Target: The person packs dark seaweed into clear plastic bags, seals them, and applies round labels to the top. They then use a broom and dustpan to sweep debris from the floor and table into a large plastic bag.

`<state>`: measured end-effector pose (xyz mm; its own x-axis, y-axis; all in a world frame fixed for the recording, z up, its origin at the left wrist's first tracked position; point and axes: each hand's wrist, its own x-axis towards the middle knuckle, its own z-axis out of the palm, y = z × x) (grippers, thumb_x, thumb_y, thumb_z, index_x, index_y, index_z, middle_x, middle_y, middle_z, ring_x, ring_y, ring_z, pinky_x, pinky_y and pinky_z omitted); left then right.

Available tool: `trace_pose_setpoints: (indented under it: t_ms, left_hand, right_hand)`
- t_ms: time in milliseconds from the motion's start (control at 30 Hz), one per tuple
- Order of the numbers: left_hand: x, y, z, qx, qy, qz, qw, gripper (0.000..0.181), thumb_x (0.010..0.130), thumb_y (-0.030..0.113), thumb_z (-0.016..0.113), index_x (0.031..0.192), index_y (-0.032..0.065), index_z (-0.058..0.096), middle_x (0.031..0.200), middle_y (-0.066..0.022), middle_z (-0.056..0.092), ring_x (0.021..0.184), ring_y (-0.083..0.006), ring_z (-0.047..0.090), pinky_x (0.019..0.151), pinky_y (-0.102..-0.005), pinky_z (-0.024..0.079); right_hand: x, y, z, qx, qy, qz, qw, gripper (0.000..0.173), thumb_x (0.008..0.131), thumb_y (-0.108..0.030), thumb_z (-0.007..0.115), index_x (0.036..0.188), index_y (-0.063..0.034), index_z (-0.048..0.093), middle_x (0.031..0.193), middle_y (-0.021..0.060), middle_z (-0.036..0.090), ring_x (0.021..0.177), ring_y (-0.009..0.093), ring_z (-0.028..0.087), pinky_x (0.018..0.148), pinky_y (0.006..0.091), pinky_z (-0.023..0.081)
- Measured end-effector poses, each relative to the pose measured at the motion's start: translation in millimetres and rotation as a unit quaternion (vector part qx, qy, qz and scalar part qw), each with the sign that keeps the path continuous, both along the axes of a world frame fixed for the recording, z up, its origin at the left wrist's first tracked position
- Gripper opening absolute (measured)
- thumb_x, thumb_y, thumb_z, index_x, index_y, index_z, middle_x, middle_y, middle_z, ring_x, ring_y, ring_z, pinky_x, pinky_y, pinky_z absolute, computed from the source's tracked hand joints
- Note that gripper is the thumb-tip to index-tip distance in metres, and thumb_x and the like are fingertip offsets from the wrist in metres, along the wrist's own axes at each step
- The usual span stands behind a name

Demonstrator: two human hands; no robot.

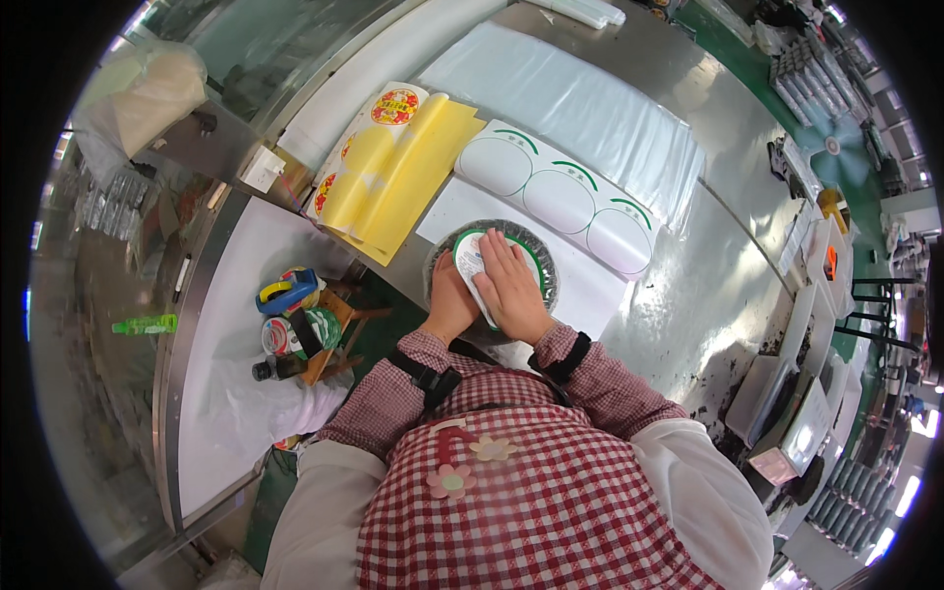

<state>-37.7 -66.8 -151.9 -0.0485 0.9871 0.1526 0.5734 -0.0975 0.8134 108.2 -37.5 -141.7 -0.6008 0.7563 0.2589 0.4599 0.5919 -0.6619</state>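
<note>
A round, dark pack wrapped in clear plastic point(554, 258) lies before me near the table's edge. A round white label with a green rim point(467, 254) is on top of it, its left side raised. My right hand point(509, 287) lies flat on the label, fingers together. My left hand point(451, 299) is at the pack's left side, partly under the raised label; its fingertips are partly hidden. Beyond the pack lies a curled sheet of round white labels with green arcs point(560, 198). To its left are a yellow backing sheet point(420, 169) and red-and-yellow round stickers point(394, 107).
A stack of clear plastic bags point(560, 96) covers the far part of the metal table point(686, 295). At left, a blue tape dispenser point(287, 291) and rolls of tape point(279, 335) sit on a wooden stool point(335, 306). White plastic bins point(759, 391) stand at right.
</note>
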Motion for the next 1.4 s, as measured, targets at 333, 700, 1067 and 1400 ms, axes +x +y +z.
trace_pose_setpoints:
  t_ms: [333,700,1067,1400]
  left_hand:
    - [-32,-24,2,0.018,-0.53,0.07,0.845,0.055,0.092,0.014,0.036,0.144,-0.0055,0.029,0.147,-0.0201,0.037,0.138,-0.0265,0.035,0.116,-0.0373,0.025]
    - [-30,-8,34,0.074,0.163,-0.207,0.962,0.066,0.091,0.036,0.052,0.147,0.0064,0.032,0.153,-0.0167,0.031,0.143,-0.0356,0.024,0.117,-0.0506,0.011]
    - [-50,-15,8,0.111,0.267,-0.065,0.955,0.082,0.093,0.054,0.046,0.149,-0.0018,0.024,0.154,-0.019,0.026,0.143,-0.0329,0.024,0.116,-0.0515,0.015]
    - [-79,-18,-1,-0.303,-0.588,0.054,0.748,0.051,0.1,0.044,0.04,0.133,0.0076,0.052,0.125,-0.0054,0.062,0.117,-0.0199,0.055,0.101,-0.0327,0.042]
  right_hand:
    - [-32,-25,9,0.11,-0.098,-0.03,0.989,0.072,0.086,-0.048,0.061,0.142,-0.0077,0.042,0.148,0.0216,0.037,0.141,0.04,0.027,0.113,0.0582,0.018]
    - [-19,-14,5,0.144,-0.181,-0.001,0.973,0.089,0.081,-0.048,0.065,0.146,0.0018,0.03,0.151,0.0249,0.029,0.144,0.038,0.021,0.116,0.0543,0.014]
    - [50,0,-2,-0.034,0.094,0.027,0.995,0.089,0.082,-0.047,0.067,0.144,0.0061,0.03,0.149,0.0241,0.034,0.139,0.037,0.031,0.115,0.0429,0.023]
    - [82,-38,-33,-0.598,0.423,-0.148,0.664,0.059,0.093,-0.043,0.054,0.143,-0.0178,0.037,0.14,0.0048,0.042,0.126,0.023,0.042,0.102,0.0423,0.039]
